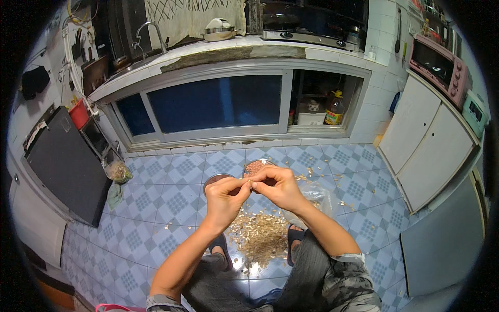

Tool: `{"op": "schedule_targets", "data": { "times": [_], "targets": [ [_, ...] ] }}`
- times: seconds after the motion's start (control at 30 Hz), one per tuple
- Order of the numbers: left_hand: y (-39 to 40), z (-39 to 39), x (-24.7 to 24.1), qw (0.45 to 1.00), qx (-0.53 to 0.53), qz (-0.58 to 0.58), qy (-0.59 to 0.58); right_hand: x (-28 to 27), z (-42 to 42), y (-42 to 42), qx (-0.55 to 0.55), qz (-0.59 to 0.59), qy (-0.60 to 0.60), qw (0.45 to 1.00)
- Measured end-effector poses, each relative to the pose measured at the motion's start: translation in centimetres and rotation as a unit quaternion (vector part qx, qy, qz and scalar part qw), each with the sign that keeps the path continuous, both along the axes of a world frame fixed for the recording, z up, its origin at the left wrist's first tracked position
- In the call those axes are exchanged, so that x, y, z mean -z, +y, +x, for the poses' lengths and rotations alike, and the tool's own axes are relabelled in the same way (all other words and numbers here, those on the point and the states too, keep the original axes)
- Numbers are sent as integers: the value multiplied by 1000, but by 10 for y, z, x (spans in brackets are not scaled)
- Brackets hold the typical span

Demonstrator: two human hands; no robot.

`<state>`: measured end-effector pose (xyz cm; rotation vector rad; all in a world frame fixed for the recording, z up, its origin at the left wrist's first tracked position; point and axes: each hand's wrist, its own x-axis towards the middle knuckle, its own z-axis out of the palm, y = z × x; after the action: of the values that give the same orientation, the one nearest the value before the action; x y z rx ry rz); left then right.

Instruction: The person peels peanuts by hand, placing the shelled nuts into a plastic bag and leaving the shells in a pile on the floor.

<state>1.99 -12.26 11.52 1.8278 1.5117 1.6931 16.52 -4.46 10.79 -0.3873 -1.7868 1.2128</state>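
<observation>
My left hand [225,197] and my right hand [281,187] meet at the fingertips over the floor. Pinched between them is a small pale peanut [250,181], mostly covered by my fingers. Beyond my right hand stands a round metal bowl [263,160] holding pinkish-red peanut kernels [254,167]. A second round bowl [215,177] is partly hidden behind my left hand; its contents are hard to make out. Below my hands, a heap of broken peanut shells [259,238] lies between my feet. A clear plastic bag [321,195] rests on the floor by my right forearm.
Loose shells are scattered over the blue tiled floor [175,202]. A tiled counter [331,54] with a sink tap and stove runs along the far wall. A white cabinet [413,132] stands right; a dark panel [68,163] and a filled plastic bag [119,171] are left.
</observation>
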Motion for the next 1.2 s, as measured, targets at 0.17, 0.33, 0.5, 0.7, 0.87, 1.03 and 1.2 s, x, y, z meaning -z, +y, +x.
{"op": "schedule_targets", "data": {
  "times": [0.17,0.33,0.5,0.7,0.87,1.03,1.2],
  "targets": [
    [-7,-21,-1,991,8,-65,-114,8,-31,2,-48,-76,47,995],
    [-7,-26,4,947,68,-115,-291,1,-31,4,-107,-160,34,981],
    [9,-23,21,873,138,-171,-434,3,-18,17,-82,-170,10,982],
    [34,3,34,768,229,-234,-550,4,13,31,-43,-72,-18,996],
    [56,23,47,684,250,-280,-625,3,40,47,52,247,-116,961],
    [72,31,50,645,301,-326,-623,9,54,58,81,276,-127,949],
    [80,34,56,637,301,-366,-609,20,58,64,103,213,-121,964]
  ]
}}
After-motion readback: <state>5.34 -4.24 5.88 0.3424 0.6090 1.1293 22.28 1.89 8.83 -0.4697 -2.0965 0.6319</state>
